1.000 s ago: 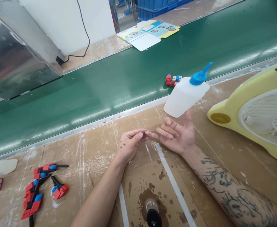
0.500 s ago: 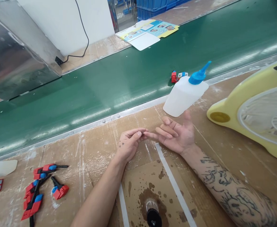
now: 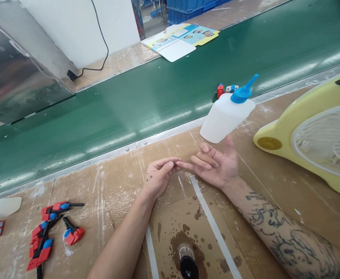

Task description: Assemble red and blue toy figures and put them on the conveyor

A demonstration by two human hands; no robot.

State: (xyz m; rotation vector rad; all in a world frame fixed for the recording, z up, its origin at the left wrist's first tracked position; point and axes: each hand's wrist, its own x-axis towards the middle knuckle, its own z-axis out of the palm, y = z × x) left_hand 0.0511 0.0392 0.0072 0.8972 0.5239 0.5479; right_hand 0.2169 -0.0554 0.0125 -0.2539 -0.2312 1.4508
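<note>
Near the middle of the view, my left hand (image 3: pixel 158 175) pinches a tiny dark thing between thumb and forefinger; it is too small to name. One outstretched finger of my right hand (image 3: pixel 216 164) touches that pinch from the right. The palm of this hand faces up, its thumb spread and the other fingers partly curled, with nothing lying in it. Behind it stands a white bottle (image 3: pixel 225 116) with a blue nozzle. Below my hands, a small jar with a black lid (image 3: pixel 189 267) rests on a stained cardboard sheet (image 3: pixel 170 223).
Several red, blue and black toy parts (image 3: pixel 43 248) lie at the lower left. A green conveyor belt (image 3: pixel 123 100) crosses behind, carrying a small red and white piece (image 3: pixel 220 91). At the right is a yellow fan (image 3: pixel 286 128); printed card (image 3: pixel 184 38) overlaps the belt's far edge.
The small red and white piece on the belt has moved right, further behind the bottle. Both hands keep the same pose and place.
</note>
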